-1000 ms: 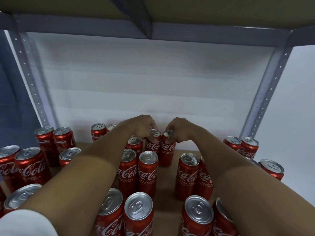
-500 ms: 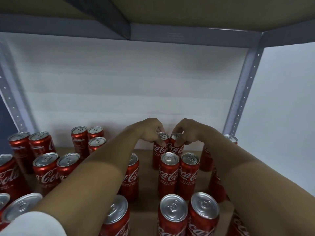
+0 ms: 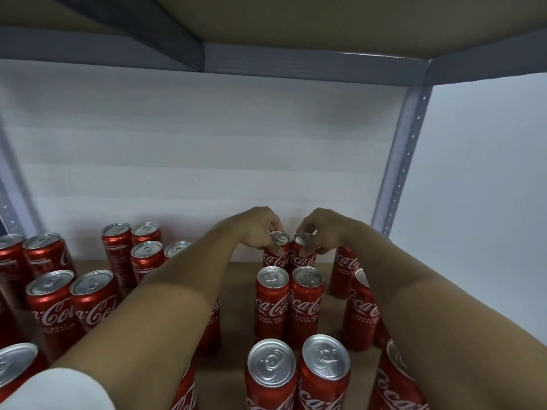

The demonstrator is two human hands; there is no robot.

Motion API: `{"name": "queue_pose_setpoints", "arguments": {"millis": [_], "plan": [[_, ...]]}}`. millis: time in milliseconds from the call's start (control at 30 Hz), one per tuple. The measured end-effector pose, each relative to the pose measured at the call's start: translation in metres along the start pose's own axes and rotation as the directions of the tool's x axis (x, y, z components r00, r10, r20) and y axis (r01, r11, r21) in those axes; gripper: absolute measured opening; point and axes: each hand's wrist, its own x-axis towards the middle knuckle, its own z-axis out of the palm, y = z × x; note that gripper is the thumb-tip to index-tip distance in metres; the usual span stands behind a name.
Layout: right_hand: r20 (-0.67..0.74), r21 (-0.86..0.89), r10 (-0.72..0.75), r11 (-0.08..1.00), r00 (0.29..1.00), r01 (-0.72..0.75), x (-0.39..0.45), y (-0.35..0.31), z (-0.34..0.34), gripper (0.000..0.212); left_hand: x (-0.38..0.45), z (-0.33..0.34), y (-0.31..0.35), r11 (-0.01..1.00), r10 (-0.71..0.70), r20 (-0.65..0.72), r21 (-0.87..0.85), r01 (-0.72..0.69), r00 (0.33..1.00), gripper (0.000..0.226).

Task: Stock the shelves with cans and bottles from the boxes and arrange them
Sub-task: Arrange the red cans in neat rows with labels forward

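Seen from above, the left hand (image 3: pixel 260 232) pinches one rear can (image 3: pixel 276 251), the right hand (image 3: pixel 322 232) its neighbour (image 3: pixel 303 250), each grip closed at the rim, deep on the shelf (image 3: pixel 236 291). Arranging seems underway; next likely calls for squaring them behind the middle pair (image 3: pixel 288 303).

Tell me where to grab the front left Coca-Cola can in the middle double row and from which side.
Take the front left Coca-Cola can by its upper rim, coming straight down from above. It stands upright, close against the can on its right, so fingers have little room between them; the silver top is open, and the left side faces bare shelf board.
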Motion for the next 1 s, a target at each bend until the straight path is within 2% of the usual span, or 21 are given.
{"name": "queue_pose_setpoints", "arguments": {"millis": [333, 633, 767, 1000], "plan": [[-0.038, 0.042, -0.016, 0.999, 0.999, 0.017, 0.008, 0.000, 0.008, 0.040, 0.000, -0.005, -0.006, 0.999, -0.030, -0.015, 0.016, 0.030, 0.999, 0.056], [-0.009, 0.049, 0.012, 0.999, 1.000, -0.012, 0.006, -0.002, 0.006, 0.049, 0.000, -0.005, -0.008, 0.999, -0.035, 0.006, -0.007, 0.035, 0.999, 0.051], [-0.032, 0.049, 0.020, 0.999, 0.999, -0.019, 0.005, -0.002, 0.008, 0.053, -0.003, -0.003, -0.008, 0.999, -0.045, -0.002, -0.015, 0.045, 0.999, 0.057], [-0.072, -0.058, 0.008, 0.998, 0.997, -0.012, 0.000, -0.005, 0.010, 0.082, -0.013, 0.003, -0.005, 0.997, -0.066, -0.021, 0.033, 0.067, 0.998, 0.085]]}}
